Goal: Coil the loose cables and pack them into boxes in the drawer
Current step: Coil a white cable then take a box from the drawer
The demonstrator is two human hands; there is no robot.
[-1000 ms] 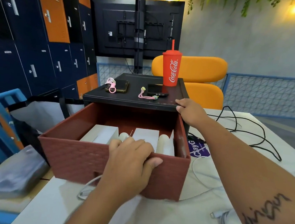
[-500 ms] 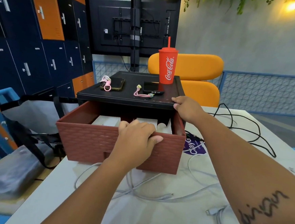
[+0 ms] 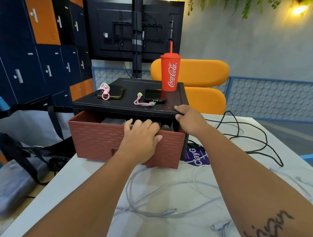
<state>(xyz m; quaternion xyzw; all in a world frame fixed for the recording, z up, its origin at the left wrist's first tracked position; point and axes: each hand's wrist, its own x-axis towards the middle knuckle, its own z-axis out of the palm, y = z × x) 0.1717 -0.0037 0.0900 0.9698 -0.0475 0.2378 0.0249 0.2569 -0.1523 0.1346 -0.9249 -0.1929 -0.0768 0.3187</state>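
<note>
- The drawer (image 3: 98, 138) sits in the black unit (image 3: 126, 104) on the table (image 3: 91, 178). A second ago it stood pulled well out; now it is pushed most of the way in.
- The boxes (image 3: 112, 121) inside were in plain view then. Now we see only a dim strip of them at the opening.
- Our left hand (image 3: 141, 137) hooks its fingers over the drawer's top edge, thumb against the brick-patterned front.
- Our right hand (image 3: 189, 119) grips the unit's front right corner, fingers on top and thumb at the edge.
- The white cables (image 3: 165, 186) lie loose and uncoiled before the drawer; a black cable (image 3: 253, 141) sprawls to the right.
- We judge the packing undone: with the cables out, the drawer must reopen.
- A red cup (image 3: 169, 72) and two phones (image 3: 112, 93) rest on the unit.
</note>
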